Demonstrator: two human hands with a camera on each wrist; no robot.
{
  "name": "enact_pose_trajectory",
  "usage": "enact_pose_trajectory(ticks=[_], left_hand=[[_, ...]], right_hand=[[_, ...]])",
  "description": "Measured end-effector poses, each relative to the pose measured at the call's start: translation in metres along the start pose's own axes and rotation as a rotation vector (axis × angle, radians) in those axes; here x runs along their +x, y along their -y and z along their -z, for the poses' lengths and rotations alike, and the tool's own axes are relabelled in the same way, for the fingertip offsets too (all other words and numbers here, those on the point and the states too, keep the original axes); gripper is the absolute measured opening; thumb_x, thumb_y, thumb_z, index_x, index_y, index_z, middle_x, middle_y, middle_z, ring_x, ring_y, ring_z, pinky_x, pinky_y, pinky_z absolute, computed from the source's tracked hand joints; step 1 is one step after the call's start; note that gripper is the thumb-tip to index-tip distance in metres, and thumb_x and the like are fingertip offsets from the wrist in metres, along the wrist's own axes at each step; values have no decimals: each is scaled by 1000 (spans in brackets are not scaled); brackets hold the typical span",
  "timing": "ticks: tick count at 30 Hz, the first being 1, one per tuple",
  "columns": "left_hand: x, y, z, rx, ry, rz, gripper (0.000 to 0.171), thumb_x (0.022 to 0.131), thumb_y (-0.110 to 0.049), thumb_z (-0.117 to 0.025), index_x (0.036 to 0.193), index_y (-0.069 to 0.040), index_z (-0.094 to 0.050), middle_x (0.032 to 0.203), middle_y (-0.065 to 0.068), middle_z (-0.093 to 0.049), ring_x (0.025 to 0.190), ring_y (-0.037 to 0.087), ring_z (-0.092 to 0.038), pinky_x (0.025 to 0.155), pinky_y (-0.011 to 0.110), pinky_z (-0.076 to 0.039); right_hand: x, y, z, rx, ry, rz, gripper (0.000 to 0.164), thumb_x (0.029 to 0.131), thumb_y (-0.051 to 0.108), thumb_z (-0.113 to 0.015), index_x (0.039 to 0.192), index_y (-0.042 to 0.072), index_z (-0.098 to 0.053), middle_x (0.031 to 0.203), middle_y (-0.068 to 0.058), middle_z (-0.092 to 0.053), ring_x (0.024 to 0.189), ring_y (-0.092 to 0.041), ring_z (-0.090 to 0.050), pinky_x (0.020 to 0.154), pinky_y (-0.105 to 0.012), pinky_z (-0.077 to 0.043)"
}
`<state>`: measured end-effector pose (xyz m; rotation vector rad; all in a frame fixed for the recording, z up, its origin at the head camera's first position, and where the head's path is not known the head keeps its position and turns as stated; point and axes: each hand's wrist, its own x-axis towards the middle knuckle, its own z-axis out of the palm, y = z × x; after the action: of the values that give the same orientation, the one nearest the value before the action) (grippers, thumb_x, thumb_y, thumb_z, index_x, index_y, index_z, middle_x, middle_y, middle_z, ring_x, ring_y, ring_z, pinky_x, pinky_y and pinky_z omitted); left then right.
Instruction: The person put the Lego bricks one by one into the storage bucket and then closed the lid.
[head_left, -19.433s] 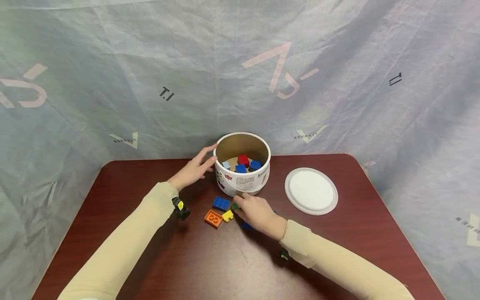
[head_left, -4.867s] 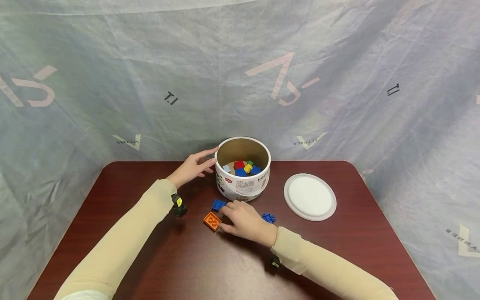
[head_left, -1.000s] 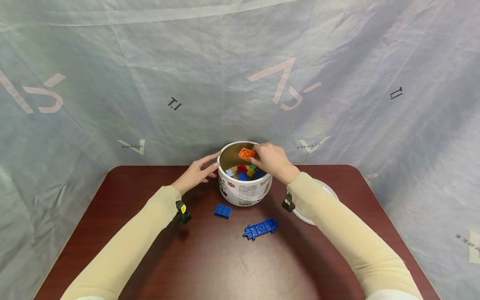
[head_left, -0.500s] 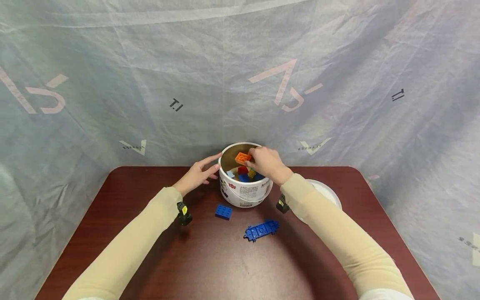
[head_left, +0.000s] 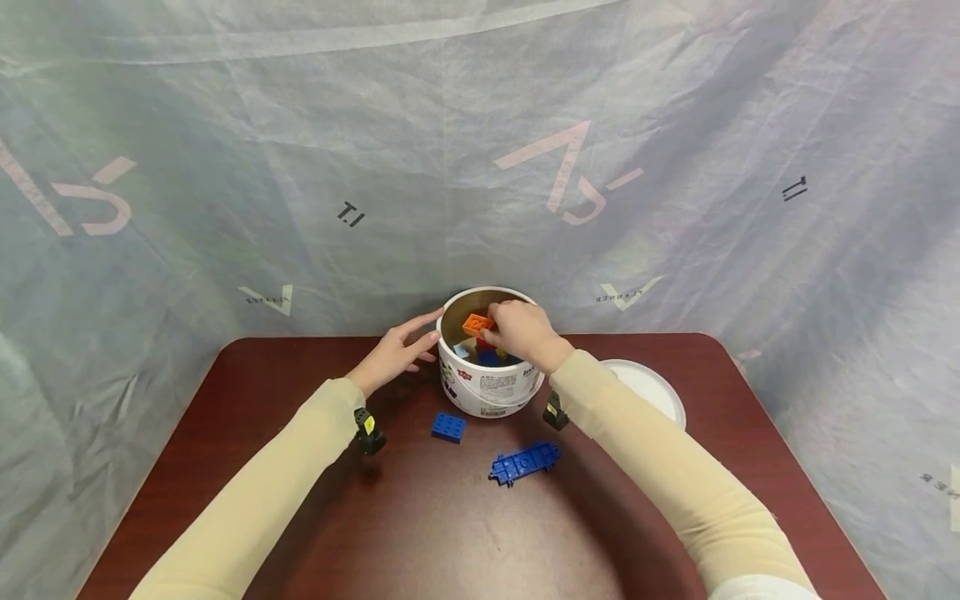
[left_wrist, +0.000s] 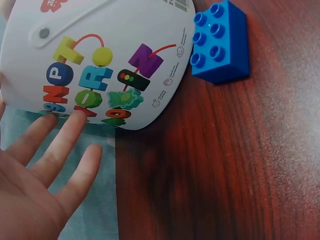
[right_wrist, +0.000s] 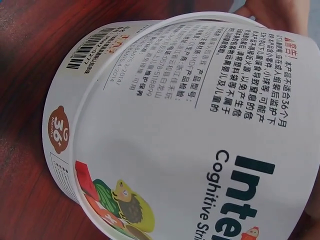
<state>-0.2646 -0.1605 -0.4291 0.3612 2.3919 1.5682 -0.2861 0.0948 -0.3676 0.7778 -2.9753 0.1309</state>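
Note:
My right hand (head_left: 525,332) is partly inside the mouth of a white bucket (head_left: 491,390), pinching an orange toy brick (head_left: 476,324) above the bricks within. Underneath I make out a light blue piece (head_left: 462,351) and a blue brick (head_left: 489,358); the hand hides part of the contents. Against the bucket's left side rests my left hand (head_left: 395,357), its fingers spread and fairly straight in the left wrist view. A blue six-stud brick (head_left: 448,427) lies on the table before the bucket. The right wrist view is filled by the bucket's printed wall (right_wrist: 150,130).
A long blue toy chassis (head_left: 525,462) lies on the table, right of the blue brick. The white round lid (head_left: 651,392) is at the right, partly behind my right forearm. A grey sheet (head_left: 420,167) hangs behind the dark red table (head_left: 420,533).
Earlier, the green and yellow bricks went from the table into the bucket, and the orange brick was picked up. In the last second my right hand moved it left and lower inside the bucket.

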Motion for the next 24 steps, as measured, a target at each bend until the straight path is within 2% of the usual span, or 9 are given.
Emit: enact_pose_trajectory(ticks=[8, 14, 21, 24], left_hand=[[-2, -1, 0, -13, -4, 6, 61, 106, -51, -57, 162, -39, -38, 153, 15, -54, 112, 37, -71, 88, 57, -59], [-3, -1, -2, -15, 2, -6, 60, 107, -49, -56, 163, -36, -37, 151, 18, -55, 112, 39, -71, 88, 56, -59], [-2, 0, -1, -5, -3, -11, 60, 106, -51, -57, 162, -38, -38, 150, 17, -57, 109, 36, -72, 83, 49, -61], [0, 2, -1, -11, -4, -9, 60, 105, -52, -57, 161, -40, -39, 150, 15, -57, 108, 34, -73, 83, 48, -61]], right_hand=[[3, 1, -3, 6, -15, -1, 28, 100, 37, -71, 98, 9, -69, 82, -4, -68, 78, -22, -66, 69, -42, -54], [3, 1, -5, 8, -20, -6, 30, 101, 40, -70, 98, 10, -71, 83, -4, -70, 76, -21, -67, 70, -41, -56], [-2, 0, -1, 40, -44, 17, 29, 102, 33, -69, 112, 7, -74, 103, -9, -76, 97, -27, -72, 85, -47, -59], [-6, -1, 3, 66, -50, 20, 28, 102, 31, -69, 115, 7, -74, 108, -10, -76, 99, -28, -72, 86, -49, -59]])
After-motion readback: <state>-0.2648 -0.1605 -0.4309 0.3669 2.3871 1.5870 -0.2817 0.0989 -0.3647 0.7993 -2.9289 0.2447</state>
